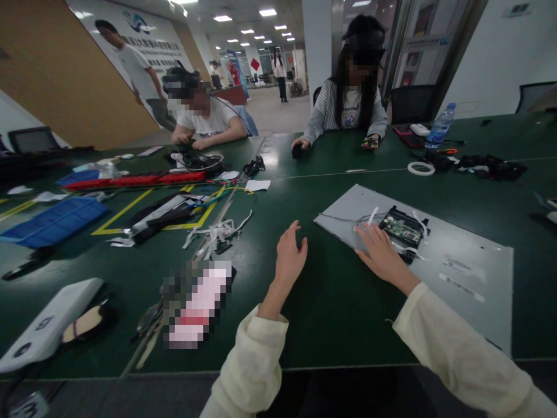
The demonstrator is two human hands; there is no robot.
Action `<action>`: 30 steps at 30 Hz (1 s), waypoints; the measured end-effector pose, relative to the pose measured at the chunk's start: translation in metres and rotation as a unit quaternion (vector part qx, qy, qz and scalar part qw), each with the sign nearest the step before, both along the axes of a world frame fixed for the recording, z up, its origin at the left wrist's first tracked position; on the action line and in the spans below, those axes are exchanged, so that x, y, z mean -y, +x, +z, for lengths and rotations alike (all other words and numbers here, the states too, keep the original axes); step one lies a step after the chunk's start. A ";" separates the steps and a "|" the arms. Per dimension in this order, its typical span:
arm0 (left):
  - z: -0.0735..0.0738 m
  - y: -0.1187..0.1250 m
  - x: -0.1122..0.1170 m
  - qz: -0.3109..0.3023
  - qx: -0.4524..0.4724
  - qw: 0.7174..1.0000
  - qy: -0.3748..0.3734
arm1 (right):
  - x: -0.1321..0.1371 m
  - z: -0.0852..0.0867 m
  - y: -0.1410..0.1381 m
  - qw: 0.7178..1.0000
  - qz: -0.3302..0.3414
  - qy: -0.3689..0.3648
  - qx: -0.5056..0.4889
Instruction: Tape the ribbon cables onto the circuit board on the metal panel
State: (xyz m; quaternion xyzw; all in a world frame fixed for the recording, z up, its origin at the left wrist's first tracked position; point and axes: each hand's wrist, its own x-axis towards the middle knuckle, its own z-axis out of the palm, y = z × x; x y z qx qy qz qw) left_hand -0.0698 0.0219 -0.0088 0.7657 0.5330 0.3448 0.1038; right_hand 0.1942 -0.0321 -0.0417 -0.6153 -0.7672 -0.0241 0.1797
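A flat grey metal panel (461, 255) lies on the green table to my right, with a green circuit board in a black frame (402, 227) on it. White tape strips (421, 220) run off the frame's edges, and a thin grey cable (342, 218) trails across the panel's left part. My right hand (383, 252) rests at the left edge of the board, fingers stretched out, gripping nothing visible. Over the bare table left of the panel is my left hand (290, 252), its thumb and fingers apart and nothing between them.
Crumpled white strips (217, 235), a blurred pink item (204, 302) and a white device (52, 319) lie on the left. Farther off are a blue tray (56, 220) and red strips (139, 180). A tape roll (420, 168) and water bottle (440, 128) stand beyond the panel. Two people sit opposite.
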 end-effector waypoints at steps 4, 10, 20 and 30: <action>0.001 0.003 0.003 -0.025 -0.023 0.999 -0.026 | -0.009 -0.005 0.017 0.998 -0.056 0.017 0.028; 0.004 0.005 0.008 -0.061 -0.054 0.995 -0.062 | -0.026 -0.016 0.049 0.989 -0.131 0.037 0.050; 0.001 0.007 0.011 -0.071 -0.064 0.993 -0.070 | -0.053 -0.029 0.097 0.968 -0.227 0.080 0.073; 0.005 0.007 0.015 -0.083 -0.078 0.989 -0.099 | -0.060 -0.025 0.110 0.961 -0.251 0.102 0.056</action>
